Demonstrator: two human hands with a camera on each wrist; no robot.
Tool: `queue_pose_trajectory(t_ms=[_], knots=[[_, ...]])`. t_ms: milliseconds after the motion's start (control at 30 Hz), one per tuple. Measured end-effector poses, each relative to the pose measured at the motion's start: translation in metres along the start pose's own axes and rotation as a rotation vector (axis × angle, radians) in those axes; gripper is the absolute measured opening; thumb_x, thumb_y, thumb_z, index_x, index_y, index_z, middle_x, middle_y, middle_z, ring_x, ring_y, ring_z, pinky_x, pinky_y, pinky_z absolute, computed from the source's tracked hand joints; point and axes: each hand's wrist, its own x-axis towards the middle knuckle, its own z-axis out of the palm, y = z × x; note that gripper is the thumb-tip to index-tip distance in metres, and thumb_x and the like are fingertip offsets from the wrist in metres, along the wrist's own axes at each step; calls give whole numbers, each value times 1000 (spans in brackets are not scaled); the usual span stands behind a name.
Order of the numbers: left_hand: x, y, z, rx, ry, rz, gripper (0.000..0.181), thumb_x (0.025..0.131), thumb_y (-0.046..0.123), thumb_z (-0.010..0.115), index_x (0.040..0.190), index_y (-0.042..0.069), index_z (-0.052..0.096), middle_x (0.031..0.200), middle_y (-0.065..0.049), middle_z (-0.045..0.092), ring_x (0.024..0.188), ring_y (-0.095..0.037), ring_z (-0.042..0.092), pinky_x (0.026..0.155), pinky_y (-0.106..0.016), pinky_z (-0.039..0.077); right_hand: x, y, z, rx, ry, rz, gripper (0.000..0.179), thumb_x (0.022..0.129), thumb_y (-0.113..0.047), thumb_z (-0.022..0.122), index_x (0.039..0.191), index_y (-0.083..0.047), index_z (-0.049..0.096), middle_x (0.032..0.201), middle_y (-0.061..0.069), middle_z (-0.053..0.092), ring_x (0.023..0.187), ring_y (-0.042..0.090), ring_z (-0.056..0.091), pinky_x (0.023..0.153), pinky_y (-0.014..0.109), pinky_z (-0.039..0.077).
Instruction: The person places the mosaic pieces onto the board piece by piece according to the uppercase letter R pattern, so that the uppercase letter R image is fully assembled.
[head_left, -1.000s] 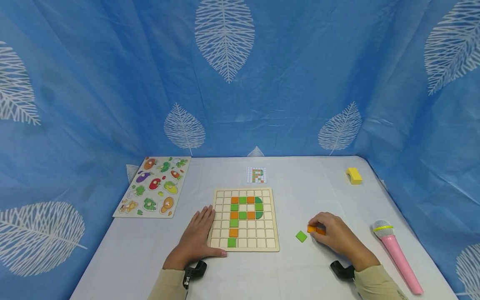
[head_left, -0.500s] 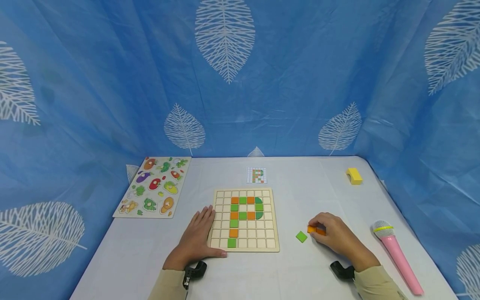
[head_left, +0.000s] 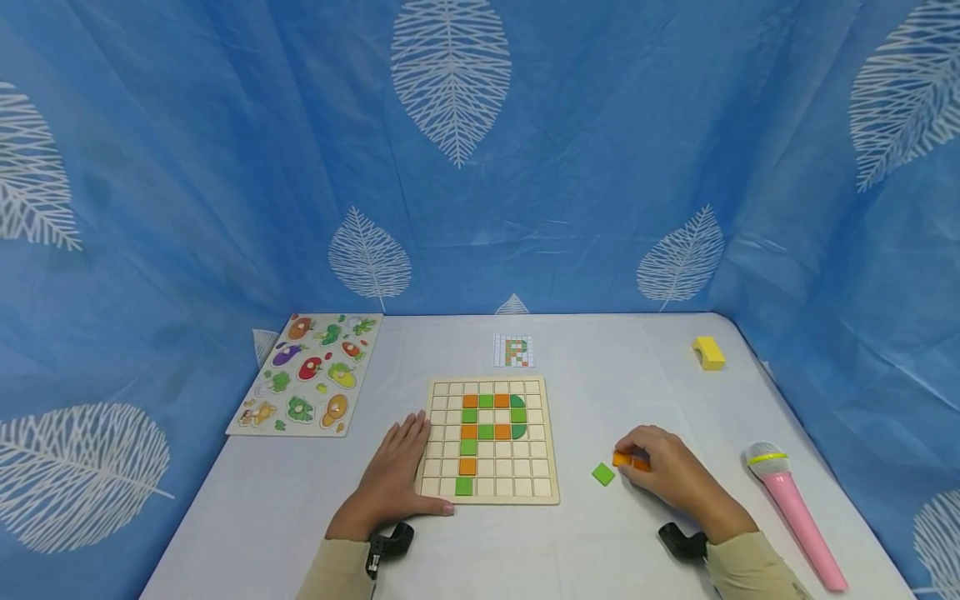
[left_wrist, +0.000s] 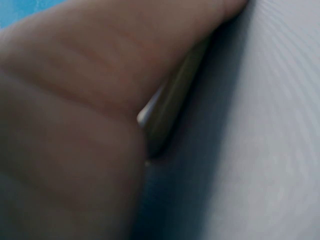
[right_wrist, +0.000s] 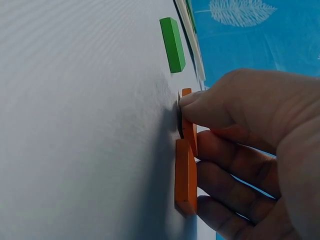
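Note:
A square wooden grid board [head_left: 521, 467] bears orange and green tiles laid in the shape of a P. My left hand [head_left: 393, 483] lies flat at its left side, fingers along that edge and thumb by the front corner. To the right of the board, my right hand [head_left: 671, 467] pinches an orange square tile [right_wrist: 190, 131] between thumb and fingers, tilted close over the table. A second orange tile [right_wrist: 185, 175] lies right beside it, under the curled fingers. Just left of that hand is a green tile [head_left: 603, 474], flat on the cloth.
Behind the board lies a small card [head_left: 513, 350] printed with a coloured letter R. A vegetable puzzle board [head_left: 311, 375] is at the back left. On the right are a yellow arch block [head_left: 708, 352] and a pink toy microphone [head_left: 798, 517]. Blue curtains enclose the table.
The right hand and the pinched orange tile have shifted very slightly left. My left hand and the tiles on the board have stayed as they were.

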Motion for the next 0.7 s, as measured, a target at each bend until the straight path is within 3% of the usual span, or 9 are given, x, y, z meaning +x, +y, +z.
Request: queue_pose_trajectory(t_ms=[267,500,700], knots=[[0,0,0,0,-31,-23,149,60,95,71,166,0,27,172,-14,21,159,-28,12,127,-49,10,5,-4,1,-18,-2,10,27,84,-3,88,103,-17,76,103,-11,68,96,13,66,85,39,60],[1,0,-2,2,-28,-11,147,62,94,72,165,-1,28,172,-15,23,159,-30,13,126,-51,11,20,-18,9,20,43,-84,27,83,-1,88,103,-15,76,102,-11,69,98,11,65,87,43,58],[1,-1,-1,1,-38,-23,149,61,96,70,166,0,26,173,-14,20,159,-29,11,127,-49,10,42,-46,30,51,4,-157,21,86,-5,87,104,-11,77,103,-9,70,98,11,65,88,42,58]])
